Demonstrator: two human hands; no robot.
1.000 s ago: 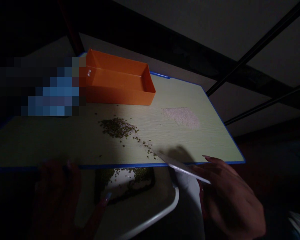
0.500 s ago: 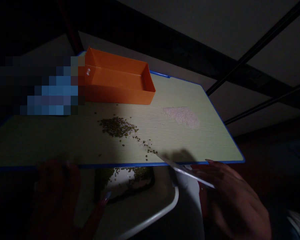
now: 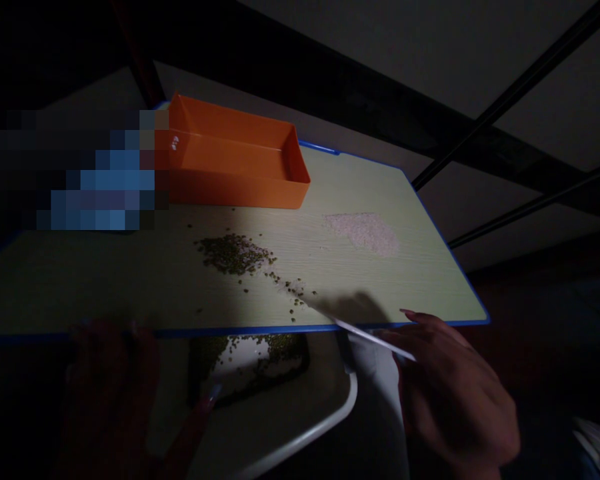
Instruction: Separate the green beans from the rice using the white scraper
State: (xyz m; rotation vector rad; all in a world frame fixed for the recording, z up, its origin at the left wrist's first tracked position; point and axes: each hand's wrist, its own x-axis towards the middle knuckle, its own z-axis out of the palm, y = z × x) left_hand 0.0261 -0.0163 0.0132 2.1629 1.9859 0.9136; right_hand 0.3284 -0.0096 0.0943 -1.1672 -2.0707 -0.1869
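My right hand (image 3: pixel 460 387) is closed on a thin, pale, flat blade-like tool (image 3: pixel 375 340), whose exact kind I cannot make out. The tool slants over the front edge of the table (image 3: pixel 430 280), its tip among loose green beans (image 3: pixel 295 290) mixed with a few pale grains. Left of the tip lies a pile of green beans (image 3: pixel 233 253); farther right is a flat heap of pale, rice-like grains (image 3: pixel 365 232). In shadow, my left hand (image 3: pixel 120 393) has its fingers apart at the front edge. Its thumb reaches over a dark-rimmed container (image 3: pixel 307 357) with green beans inside.
An orange rectangular box (image 3: pixel 235 190) stands at the back of the table. A blurred-out patch (image 3: pixel 110 187) covers the left side. Below the front edge, a white rounded rim (image 3: pixel 325 420) curves beside the bean container. A wall (image 3: pixel 360 147) runs behind the table.
My right hand has shifted a little left with the tool, and the tip has moved up and left among the loose beans. My left hand stays where it was.
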